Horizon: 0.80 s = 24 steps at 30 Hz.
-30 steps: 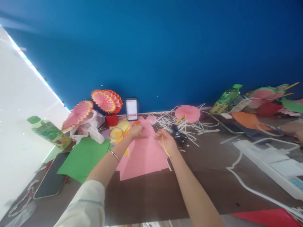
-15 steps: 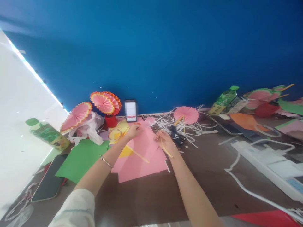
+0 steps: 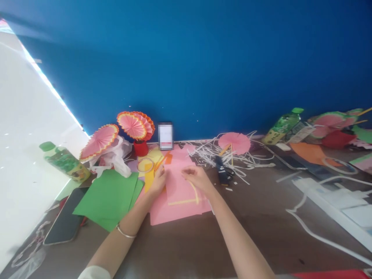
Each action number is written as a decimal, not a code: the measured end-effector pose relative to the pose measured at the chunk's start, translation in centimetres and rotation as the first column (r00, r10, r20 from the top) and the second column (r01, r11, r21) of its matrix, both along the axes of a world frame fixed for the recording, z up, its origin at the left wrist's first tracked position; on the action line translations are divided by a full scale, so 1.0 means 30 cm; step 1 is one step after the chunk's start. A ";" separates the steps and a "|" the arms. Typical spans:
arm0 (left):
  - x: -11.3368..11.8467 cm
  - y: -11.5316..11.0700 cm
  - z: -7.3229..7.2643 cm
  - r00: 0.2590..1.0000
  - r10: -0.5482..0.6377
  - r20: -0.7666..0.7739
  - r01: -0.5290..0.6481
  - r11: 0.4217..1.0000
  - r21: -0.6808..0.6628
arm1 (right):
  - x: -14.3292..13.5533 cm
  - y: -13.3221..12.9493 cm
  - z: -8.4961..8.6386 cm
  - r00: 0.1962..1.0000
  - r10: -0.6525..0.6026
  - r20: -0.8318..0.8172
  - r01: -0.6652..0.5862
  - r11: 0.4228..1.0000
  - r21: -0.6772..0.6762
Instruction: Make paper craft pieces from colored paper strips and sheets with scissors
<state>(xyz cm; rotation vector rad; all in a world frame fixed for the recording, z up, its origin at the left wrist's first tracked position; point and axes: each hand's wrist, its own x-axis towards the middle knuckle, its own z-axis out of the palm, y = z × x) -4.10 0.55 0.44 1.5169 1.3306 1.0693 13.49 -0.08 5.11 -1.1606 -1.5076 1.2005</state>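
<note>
My left hand (image 3: 159, 181) is closed at the left of a pink sheet (image 3: 178, 186), with a thin orange-yellow strip (image 3: 161, 162) at its fingertips. To the right, my right hand (image 3: 198, 178) pinches a narrow yellow paper strip (image 3: 193, 188), which curves down below the fingers. A second yellow strip (image 3: 181, 202) lies along the near edge of the pink sheet. Larger pink paper (image 3: 162, 219) is underneath. Left of my left hand are yellow paper (image 3: 148, 177) and a roll of tape (image 3: 145, 165).
Green sheets (image 3: 107, 197) and a dark phone (image 3: 65, 221) lie at the left. Pleated paper fans (image 3: 135, 126) and an upright phone (image 3: 166, 136) stand at the back. White paper shreds (image 3: 203, 151), a bottle (image 3: 283, 126) and a power strip (image 3: 322, 201) are rightward.
My left hand has drawn back toward me, with the orange-yellow strip now at its fingers. The yellow strip in my right hand now hangs over the pink sheet. The view has shifted slightly.
</note>
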 end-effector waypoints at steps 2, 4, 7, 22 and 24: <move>0.004 -0.003 0.002 0.998 0.003 0.057 -0.004 1.000 0.020 | -0.010 -0.001 0.001 0.997 -0.028 0.076 0.022 0.997 0.076; 0.010 -0.007 0.007 0.994 -0.019 0.106 0.015 0.999 0.039 | -0.023 -0.006 0.004 0.991 -0.069 0.112 0.055 0.990 0.131; 0.025 -0.019 0.008 0.991 -0.047 0.127 0.041 0.998 0.051 | -0.045 -0.020 0.011 0.987 -0.100 0.124 0.080 0.984 0.160; 0.052 -0.052 0.013 0.988 -0.127 0.085 0.109 0.977 0.183 | -0.075 -0.028 -0.015 0.980 -0.179 0.091 0.155 0.963 0.220; 0.052 -0.052 0.008 0.987 -0.138 0.078 0.120 0.973 0.195 | -0.075 -0.031 -0.013 0.979 -0.179 0.094 0.154 0.961 0.229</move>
